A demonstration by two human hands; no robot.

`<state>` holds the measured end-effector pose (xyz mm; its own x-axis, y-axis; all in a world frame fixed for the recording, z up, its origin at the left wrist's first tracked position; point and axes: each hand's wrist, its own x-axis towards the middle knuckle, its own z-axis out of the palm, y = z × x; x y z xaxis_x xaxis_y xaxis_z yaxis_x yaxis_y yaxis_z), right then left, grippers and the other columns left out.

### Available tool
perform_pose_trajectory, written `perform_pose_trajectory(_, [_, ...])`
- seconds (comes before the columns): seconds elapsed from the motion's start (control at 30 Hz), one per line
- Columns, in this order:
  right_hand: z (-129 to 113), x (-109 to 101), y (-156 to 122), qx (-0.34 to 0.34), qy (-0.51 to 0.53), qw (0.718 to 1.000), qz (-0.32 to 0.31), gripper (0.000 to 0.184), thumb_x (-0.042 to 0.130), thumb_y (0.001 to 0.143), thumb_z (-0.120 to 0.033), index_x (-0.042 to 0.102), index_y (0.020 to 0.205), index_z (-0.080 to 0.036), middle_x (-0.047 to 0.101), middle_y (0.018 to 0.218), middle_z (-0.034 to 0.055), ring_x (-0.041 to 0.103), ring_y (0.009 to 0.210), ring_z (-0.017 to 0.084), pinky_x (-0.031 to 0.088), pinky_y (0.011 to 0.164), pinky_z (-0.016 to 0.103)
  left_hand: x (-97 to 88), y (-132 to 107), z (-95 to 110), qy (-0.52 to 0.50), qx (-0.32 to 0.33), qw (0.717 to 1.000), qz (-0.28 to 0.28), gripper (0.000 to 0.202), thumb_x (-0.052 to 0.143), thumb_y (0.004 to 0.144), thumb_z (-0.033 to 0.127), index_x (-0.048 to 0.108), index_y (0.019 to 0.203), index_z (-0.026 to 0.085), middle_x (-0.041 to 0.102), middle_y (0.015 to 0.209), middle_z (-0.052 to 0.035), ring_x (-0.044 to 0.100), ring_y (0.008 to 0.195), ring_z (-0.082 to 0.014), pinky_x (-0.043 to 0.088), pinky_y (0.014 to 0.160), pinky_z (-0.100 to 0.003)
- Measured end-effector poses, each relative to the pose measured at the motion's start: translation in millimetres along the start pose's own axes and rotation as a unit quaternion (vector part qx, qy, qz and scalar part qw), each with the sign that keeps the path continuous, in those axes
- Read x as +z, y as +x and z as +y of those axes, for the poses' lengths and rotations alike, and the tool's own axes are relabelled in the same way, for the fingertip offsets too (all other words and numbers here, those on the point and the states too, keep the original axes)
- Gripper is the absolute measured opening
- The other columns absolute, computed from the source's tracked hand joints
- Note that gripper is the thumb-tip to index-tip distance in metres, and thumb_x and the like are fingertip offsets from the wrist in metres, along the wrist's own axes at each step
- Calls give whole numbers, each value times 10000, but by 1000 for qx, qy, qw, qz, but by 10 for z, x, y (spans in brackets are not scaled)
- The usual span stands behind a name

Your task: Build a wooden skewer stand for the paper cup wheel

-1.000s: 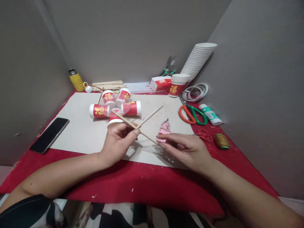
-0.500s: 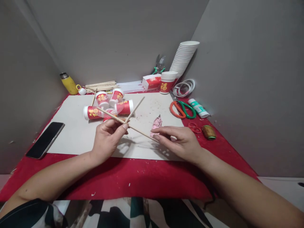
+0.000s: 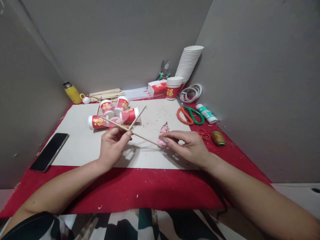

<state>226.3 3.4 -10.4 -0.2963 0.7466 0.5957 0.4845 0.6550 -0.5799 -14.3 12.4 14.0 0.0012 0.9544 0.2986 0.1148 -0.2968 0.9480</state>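
Note:
My left hand [image 3: 113,145] pinches two thin wooden sticks [image 3: 140,135] where they cross in an X, a little above a white board [image 3: 82,143]. One stick runs right to my right hand [image 3: 189,147], whose fingertips pinch its end. The other stick [image 3: 138,116] points up and right. Just beyond my right fingertips lies a small pink tool [image 3: 163,135] on the board. Behind the sticks lies a cluster of red paper cups [image 3: 111,113] joined around a clear centre.
A black phone [image 3: 49,156] lies at the left on the red cloth [image 3: 150,190]. Orange and green scissors [image 3: 190,116], a glue tube [image 3: 207,113], red rubber bands [image 3: 204,134] and a thread spool [image 3: 218,138] sit right. Stacked cups [image 3: 186,65], sticks [image 3: 105,93], a yellow bottle [image 3: 72,93] stand behind.
Both hands with the crossed sticks have shifted slightly left and nearer the cup cluster. The right fingertips now close on the long stick's end beside the pink tool.

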Motion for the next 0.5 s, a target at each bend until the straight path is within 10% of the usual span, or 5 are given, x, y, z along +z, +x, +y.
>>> perform_pose_trajectory(0.5, [67, 26, -9, -2, 9, 1000, 0, 149, 582, 893, -190, 728, 912, -167, 765, 814, 56, 713, 687, 143, 550, 604, 225, -12, -11, 14, -30, -33, 999, -20, 135, 689, 812, 270, 657, 789, 140, 619, 567, 12, 564, 488, -95, 481, 481, -214])
